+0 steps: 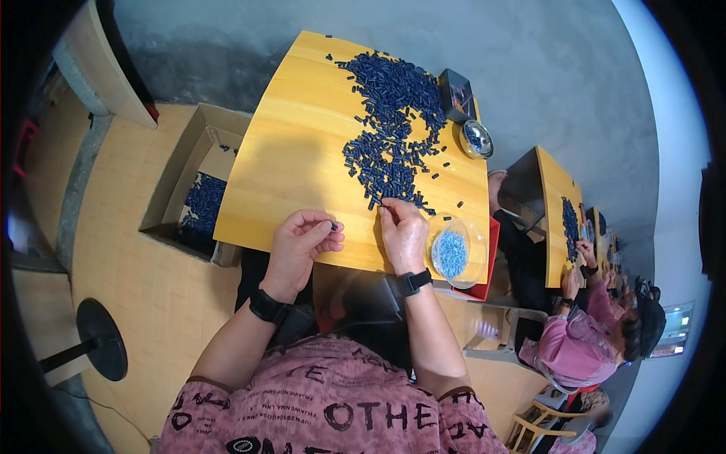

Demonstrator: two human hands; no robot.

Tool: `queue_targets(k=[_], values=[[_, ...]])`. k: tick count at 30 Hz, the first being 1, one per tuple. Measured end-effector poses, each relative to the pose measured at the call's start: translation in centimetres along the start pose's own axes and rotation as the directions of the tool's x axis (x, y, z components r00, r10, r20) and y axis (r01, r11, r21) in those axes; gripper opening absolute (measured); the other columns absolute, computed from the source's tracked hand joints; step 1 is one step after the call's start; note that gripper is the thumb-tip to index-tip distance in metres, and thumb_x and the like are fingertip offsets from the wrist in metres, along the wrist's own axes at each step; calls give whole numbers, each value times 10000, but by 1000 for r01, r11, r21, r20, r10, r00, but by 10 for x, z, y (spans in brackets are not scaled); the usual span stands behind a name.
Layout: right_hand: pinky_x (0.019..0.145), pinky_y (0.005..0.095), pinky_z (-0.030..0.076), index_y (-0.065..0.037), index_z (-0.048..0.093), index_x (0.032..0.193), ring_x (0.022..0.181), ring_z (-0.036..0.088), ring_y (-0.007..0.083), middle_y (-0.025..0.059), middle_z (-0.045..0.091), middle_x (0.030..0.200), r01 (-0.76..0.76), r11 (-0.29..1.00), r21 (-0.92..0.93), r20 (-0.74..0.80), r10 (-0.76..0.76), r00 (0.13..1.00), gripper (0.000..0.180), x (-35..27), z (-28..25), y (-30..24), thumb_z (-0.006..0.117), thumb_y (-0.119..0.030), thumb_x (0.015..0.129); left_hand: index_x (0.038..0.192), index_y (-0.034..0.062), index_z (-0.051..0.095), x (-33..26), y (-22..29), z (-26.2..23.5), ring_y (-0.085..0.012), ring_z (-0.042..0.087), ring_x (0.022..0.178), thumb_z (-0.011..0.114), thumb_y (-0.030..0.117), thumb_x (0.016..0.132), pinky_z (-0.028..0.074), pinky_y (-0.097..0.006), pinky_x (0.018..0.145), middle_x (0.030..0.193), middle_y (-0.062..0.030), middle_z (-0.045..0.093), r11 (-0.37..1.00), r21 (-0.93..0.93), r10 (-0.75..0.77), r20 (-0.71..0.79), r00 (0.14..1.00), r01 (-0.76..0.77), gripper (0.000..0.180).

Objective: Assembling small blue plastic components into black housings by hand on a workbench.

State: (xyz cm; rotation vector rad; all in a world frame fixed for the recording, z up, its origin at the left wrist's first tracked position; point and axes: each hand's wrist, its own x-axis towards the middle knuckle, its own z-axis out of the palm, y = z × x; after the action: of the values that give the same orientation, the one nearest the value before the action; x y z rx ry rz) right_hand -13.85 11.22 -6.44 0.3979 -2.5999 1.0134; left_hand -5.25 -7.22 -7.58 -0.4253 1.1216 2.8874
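My left hand (306, 236) is over the table's near edge, closed on a small dark cylindrical piece (333, 226) pinched at the fingertips. To its right, my right hand (402, 231) reaches the near end of a heap of similar dark pieces (393, 91), thumb and forefinger pressed together. Whatever those fingers hold, if anything, is hidden. A clear round tub (453, 253) with small light-blue pieces stands just right of my right hand. The heap spreads over the yellow wooden table (287, 151) to its far side.
A black box (457, 94) and a metal bowl (476, 139) stand at the table's right edge. On the floor to the left is a cardboard box (170, 185) with more dark pieces. A co-worker in pink (578, 344) sits at another table (556, 219) on the right.
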Motion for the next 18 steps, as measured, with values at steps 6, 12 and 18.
queue_targets(k=[6,12,18], values=[[650,357,509,-79,742,1053,721,652,292,154,655,812,32,996,-88,85,-24,996,226,5,0,-7,715,-49,830,1073,-6,600,2,-4,-2,-194,689,842,594,36,970,587,-308,742,988,-146,691,1000,-7,17,5,1000,-17,111],[672,375,520,-56,737,1034,742,654,310,161,663,834,-29,999,31,102,25,995,201,0,-8,-1,689,-30,840,1071,-7,604,3,-5,-2,-186,684,829,602,19,960,583,-300,737,981,-144,692,1000,4,20,9,1000,-20,114],[728,401,543,-13,728,987,800,669,342,179,681,892,35,999,15,-4,-35,999,156,-17,-16,4,673,-11,841,1073,-2,605,2,-8,-1,-183,684,836,600,24,963,583,-299,738,982,-138,693,998,51,33,10,999,-34,113]])
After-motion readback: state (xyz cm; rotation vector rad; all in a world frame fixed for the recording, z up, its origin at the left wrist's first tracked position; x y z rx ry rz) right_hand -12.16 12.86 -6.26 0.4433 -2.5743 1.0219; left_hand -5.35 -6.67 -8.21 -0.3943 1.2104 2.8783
